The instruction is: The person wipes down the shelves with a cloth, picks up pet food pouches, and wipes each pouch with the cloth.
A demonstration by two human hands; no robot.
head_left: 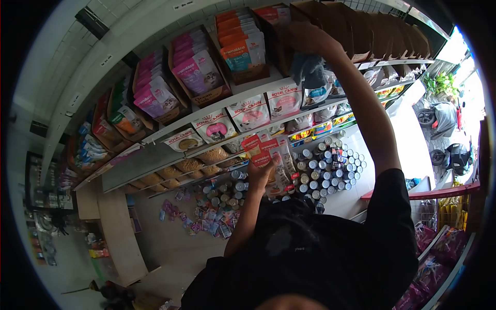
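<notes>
My left hand (262, 174) is closed around several red-topped pet food pouches (269, 151), held upright in a fan in front of the lower shelves. My right hand (305, 39) reaches up to the top shelf, beside an open cardboard box (274, 15) with red pouches in it. A grey-blue cloth (310, 72) hangs from under this hand over the shelf edge; the fingers are in shadow and partly hidden. Left of the hand stands a box of orange and teal pouches (243, 51).
Boxes of purple pouches (199, 72) and pink pouches (155, 98) line the top shelf, with brown cardboard boxes (372, 36) at right. White Royal Canin bags (248, 111) hang below. Many cans (330, 170) and loose sachets (212, 219) cover parts of the floor.
</notes>
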